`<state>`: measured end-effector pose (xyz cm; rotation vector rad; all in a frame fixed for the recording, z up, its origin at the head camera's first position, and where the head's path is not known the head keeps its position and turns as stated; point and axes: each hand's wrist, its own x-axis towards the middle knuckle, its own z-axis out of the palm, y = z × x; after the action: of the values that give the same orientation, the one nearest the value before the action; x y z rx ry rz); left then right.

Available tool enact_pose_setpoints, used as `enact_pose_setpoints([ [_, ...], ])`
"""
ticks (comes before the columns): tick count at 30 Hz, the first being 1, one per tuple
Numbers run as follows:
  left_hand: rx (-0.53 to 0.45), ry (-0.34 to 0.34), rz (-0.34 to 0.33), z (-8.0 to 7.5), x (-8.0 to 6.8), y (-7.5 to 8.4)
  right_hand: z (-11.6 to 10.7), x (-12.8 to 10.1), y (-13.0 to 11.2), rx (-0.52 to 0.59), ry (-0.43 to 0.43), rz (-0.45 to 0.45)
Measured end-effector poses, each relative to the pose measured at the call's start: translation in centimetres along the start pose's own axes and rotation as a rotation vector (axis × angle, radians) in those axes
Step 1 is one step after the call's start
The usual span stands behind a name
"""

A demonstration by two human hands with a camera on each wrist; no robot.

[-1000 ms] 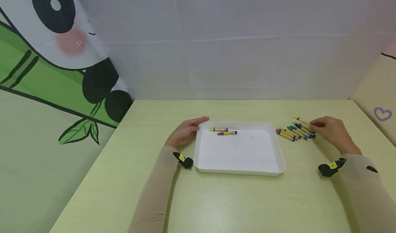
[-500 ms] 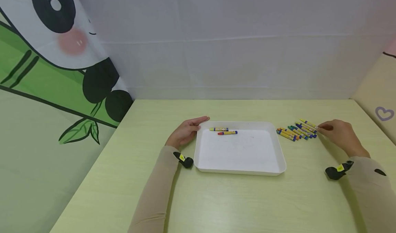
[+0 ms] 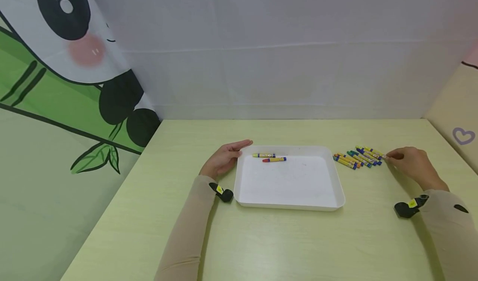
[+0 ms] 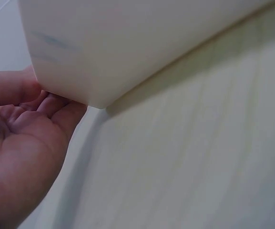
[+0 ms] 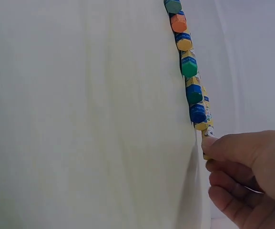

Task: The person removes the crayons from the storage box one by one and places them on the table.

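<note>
A white tray [image 3: 337, 189] lies mid-table, and its outer wall [image 4: 151, 38] fills the left wrist view. Two yellow-wrapped crayons [image 3: 269, 157] lie near the tray's far edge. My left hand [image 3: 233, 152] rests open against the tray's far-left corner, palm [image 4: 18, 143] facing the wall. To the right of the tray, several crayons [image 3: 352, 160] lie side by side in a row [image 5: 188, 67]. My right hand [image 3: 396, 158] pinches the near end of the yellow crayon [image 3: 373, 152] at the row's right edge, fingers [image 5: 232, 148] curled over its tip [image 5: 208, 135].
The pale green table [image 3: 298, 239] stretches toward me and to both sides. A white backdrop [image 3: 284, 65] closes the far edge, a panda curtain [image 3: 74, 86] hangs on the left, and a beige panel with a heart [image 3: 463, 135] stands at the right.
My right hand has drawn back to the right and toward me, pulling the stray yellow crayon in beside the row. The left hand and tray have stayed put.
</note>
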<state>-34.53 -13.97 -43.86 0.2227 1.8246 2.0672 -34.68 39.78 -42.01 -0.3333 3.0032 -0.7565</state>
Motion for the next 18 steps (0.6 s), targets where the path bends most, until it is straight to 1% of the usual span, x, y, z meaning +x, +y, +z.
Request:
enact_pose_setpoints([
  [6,-0.005,0.005,-0.005,0.03,-0.03,0.11,-0.20,0.04,-0.06,0.007,-0.041,0.019],
  [18,-0.005,-0.009,0.003,-0.04,-0.06,0.06,-0.26,-0.07,-0.41,0.010,-0.044,0.020],
])
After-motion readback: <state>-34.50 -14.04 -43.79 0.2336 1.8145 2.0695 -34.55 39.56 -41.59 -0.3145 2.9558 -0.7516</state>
